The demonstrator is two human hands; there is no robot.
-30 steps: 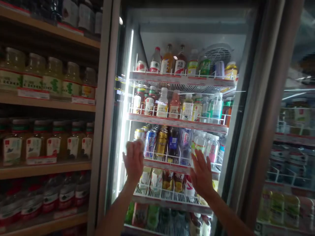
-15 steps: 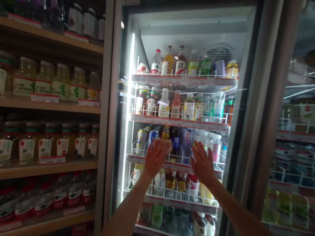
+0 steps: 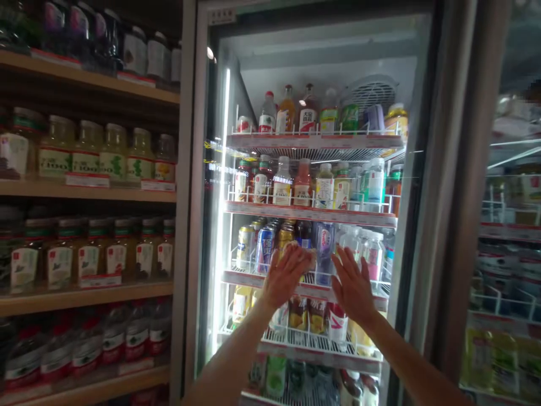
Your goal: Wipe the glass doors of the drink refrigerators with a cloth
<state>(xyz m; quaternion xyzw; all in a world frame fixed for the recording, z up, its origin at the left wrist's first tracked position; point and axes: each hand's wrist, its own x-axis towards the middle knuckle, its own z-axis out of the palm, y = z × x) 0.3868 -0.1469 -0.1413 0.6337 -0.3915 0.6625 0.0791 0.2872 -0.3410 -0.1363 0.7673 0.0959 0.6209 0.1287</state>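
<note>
My left hand (image 3: 286, 276) is against or just in front of the glass door (image 3: 321, 62) of a lit drinks fridge. Its fingers bend over a pale, crumpled cloth (image 3: 311, 258), which shows only at the fingertips. To its right, my right hand (image 3: 353, 287) is raised with fingers stretched and slightly spread, holding nothing. Whether its palm touches the glass I cannot tell. Behind the hands, drink cans (image 3: 265, 248) and a purple-labelled bottle (image 3: 324, 254) stand on a wire shelf.
Wooden shelves (image 3: 84, 192) with rows of jars and bottles stand on the left. A metal door frame (image 3: 460, 203) runs up the right side, with another fridge section of drinks (image 3: 490, 349) beyond it. More bottles (image 3: 302, 180) fill the fridge's upper shelves.
My left hand has moved right across the glass with the cloth, closer to my right hand. My right hand stays in about the same place, still open. The view has shifted slightly.
</note>
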